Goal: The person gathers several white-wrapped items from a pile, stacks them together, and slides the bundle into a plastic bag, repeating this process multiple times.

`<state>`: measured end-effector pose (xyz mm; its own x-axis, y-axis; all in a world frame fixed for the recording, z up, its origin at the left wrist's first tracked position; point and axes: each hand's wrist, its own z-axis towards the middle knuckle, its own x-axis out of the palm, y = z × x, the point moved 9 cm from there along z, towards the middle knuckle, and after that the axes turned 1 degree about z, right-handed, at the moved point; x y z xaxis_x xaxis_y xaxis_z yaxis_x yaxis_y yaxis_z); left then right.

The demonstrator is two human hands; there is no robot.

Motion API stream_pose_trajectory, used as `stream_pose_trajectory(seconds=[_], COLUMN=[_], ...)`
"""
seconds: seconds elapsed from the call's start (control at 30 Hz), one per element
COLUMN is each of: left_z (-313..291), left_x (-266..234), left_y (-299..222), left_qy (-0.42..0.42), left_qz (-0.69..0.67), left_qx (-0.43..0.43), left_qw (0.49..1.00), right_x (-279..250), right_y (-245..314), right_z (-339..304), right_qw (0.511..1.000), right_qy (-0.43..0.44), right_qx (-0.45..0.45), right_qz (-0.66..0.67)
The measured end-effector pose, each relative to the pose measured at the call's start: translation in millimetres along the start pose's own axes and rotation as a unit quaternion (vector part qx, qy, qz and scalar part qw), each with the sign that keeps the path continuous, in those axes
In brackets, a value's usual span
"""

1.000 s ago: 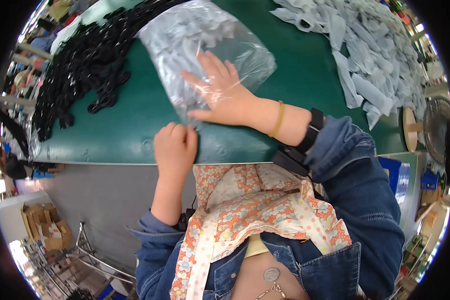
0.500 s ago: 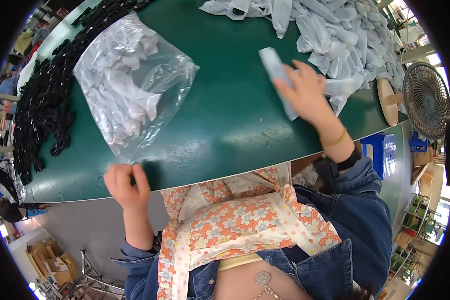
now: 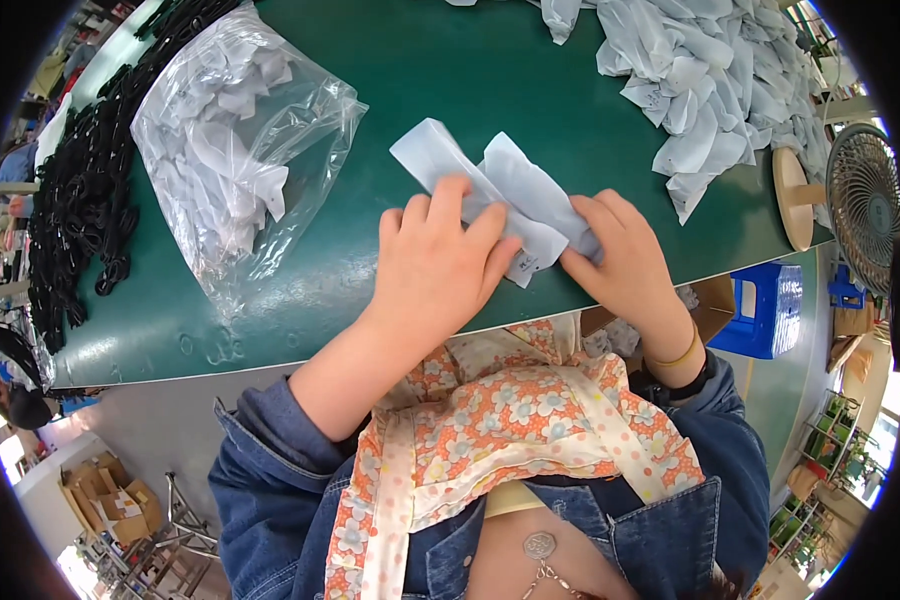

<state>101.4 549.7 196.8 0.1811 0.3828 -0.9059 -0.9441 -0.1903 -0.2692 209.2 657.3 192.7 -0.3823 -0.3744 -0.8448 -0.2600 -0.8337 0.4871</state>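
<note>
Two long, whitish, frosted plastic packets cross each other in front of me on the green table. My left hand (image 3: 440, 250) is over the left packet (image 3: 440, 155), its fingers and thumb closed on the packet's near part. The second packet (image 3: 526, 178) runs from behind the first toward my right hand (image 3: 630, 262), whose fingers and thumb are closed round its near end. Small dark print shows on the end flap close to my left thumb. What lies inside the packets cannot be made out.
A clear plastic bag (image 3: 310, 165) with many whitish packets lies at the left, beside bundled black cords (image 3: 85, 215). More packets are heaped (image 3: 705, 90) at the far right. A fan (image 3: 865, 200) on a round wooden base stands at the right, with a blue stool (image 3: 770, 310) below the table edge.
My left hand has come from the table's front edge rightward onto a packet. My right hand has moved a little nearer me from beside the heap, and two packets now lie crossed between the hands.
</note>
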Motion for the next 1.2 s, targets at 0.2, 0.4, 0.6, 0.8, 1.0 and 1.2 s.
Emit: stream_pose_trajectory(seconds=[0.2,0.4,0.6,0.8,1.0,1.2], left_z=[-6,-10,-11,2,7,15], left_x=[-5,-10,1,5,14,6], left_y=[27,59,51,34,35,17], left_qy=[0.022,0.039,0.121,0.049,-0.029,-0.071], left_qz=[-0.023,-0.149,-0.195,-0.222,-0.328,-0.299], left_qx=[-0.044,-0.204,-0.265,-0.217,-0.18,-0.076], left_qw=[0.999,0.967,0.937,0.949,0.927,0.949], right_x=[-46,-68,14,33,32,32], right_y=[4,18,13,7,15,20], right_z=[0,27,37,33,26,26], right_qw=[0.997,0.96,0.995,0.976,0.961,0.964], right_qy=[-0.01,-0.111,0.014,0.031,0.02,0.061], right_qx=[-0.059,-0.051,0.06,0.138,0.084,0.039], right_qz=[0.055,0.253,0.075,0.165,0.262,0.256])
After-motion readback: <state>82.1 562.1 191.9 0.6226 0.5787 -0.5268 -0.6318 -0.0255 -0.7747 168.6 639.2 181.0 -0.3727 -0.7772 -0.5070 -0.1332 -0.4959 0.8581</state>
